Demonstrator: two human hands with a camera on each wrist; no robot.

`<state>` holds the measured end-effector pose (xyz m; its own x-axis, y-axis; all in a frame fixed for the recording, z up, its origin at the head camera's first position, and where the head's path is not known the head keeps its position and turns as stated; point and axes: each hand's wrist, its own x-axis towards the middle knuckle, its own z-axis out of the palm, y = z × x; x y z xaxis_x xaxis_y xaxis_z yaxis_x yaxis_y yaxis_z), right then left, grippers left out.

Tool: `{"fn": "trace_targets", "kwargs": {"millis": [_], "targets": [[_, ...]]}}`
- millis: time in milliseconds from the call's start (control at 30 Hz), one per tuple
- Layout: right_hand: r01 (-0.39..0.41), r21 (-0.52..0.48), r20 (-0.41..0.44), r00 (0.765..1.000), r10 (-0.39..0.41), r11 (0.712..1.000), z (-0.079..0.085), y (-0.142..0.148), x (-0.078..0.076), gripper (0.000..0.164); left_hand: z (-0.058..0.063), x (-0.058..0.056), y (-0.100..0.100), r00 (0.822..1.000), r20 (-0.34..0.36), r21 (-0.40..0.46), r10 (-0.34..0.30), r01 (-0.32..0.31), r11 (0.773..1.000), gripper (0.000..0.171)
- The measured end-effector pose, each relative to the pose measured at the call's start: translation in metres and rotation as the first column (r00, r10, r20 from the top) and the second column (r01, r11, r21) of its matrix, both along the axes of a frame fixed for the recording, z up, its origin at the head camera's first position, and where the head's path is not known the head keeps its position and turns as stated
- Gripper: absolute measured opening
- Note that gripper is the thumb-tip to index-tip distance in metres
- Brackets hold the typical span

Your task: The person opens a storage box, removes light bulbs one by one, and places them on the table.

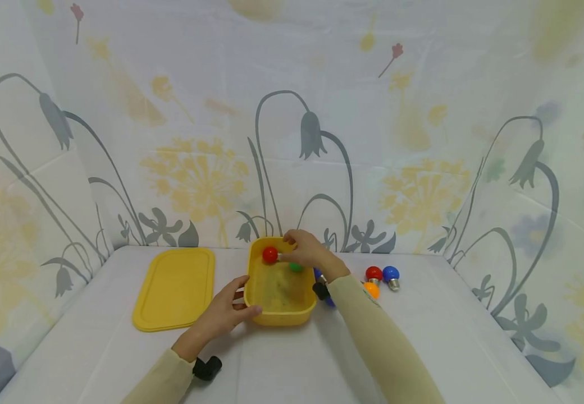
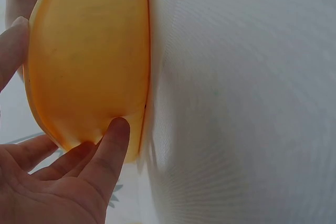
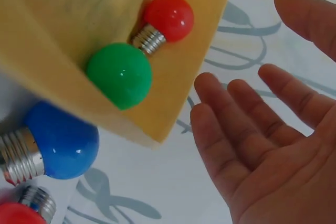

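A yellow plastic container [image 1: 282, 318] stands on the white-covered table in the head view. My left hand [image 1: 223, 315] holds its near left corner, with the thumb by the front rim and the fingers [image 2: 113, 142] pressing the outer wall. Inside, towards the far end, lie a red light bulb [image 3: 169, 18] and a green light bulb [image 3: 119, 74]. Over the far right corner of the container is my right hand [image 1: 308, 250]. In the right wrist view its fingers [image 3: 212, 145] are spread loosely beside the container wall, holding nothing.
To the left lies a flat yellow lid [image 1: 176, 287]. Right of the container are several loose bulbs, including a red bulb [image 1: 374, 273], a blue bulb [image 1: 390, 273] and an orange bulb [image 1: 371, 289]. A flower-patterned cloth [image 1: 292, 185] hangs behind the table.
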<state>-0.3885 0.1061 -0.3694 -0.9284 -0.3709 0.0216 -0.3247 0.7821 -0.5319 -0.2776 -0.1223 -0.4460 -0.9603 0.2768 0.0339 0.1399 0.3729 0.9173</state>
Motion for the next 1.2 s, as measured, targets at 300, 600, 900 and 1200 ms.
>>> {"fn": "trace_targets", "kwargs": {"millis": [300, 600, 900, 1200], "targets": [[0.059, -0.048, 0.077, 0.996, -0.055, 0.997, -0.006, -0.015, 0.0, 0.063, -0.001, 0.0, 0.0, 1.0, 0.01, -0.023, 0.004, -0.004, 1.0, 0.087], [0.013, -0.039, 0.081, 0.997, -0.01, 0.999, -0.013, -0.025, -0.005, 0.063, -0.001, -0.001, -0.002, 1.0, 0.002, -0.013, -0.006, 0.007, 1.0, 0.086], [-0.013, -0.031, 0.072, 0.997, 0.015, 0.999, -0.031, -0.029, -0.017, 0.063, -0.002, -0.001, -0.001, 1.0, -0.01, -0.003, -0.007, 0.007, 1.0, 0.086], [0.004, -0.004, 0.094, 0.996, -0.004, 1.0, -0.037, -0.036, -0.023, 0.069, -0.002, 0.0, -0.003, 0.999, -0.023, 0.001, -0.027, 0.027, 1.0, 0.086]]}}
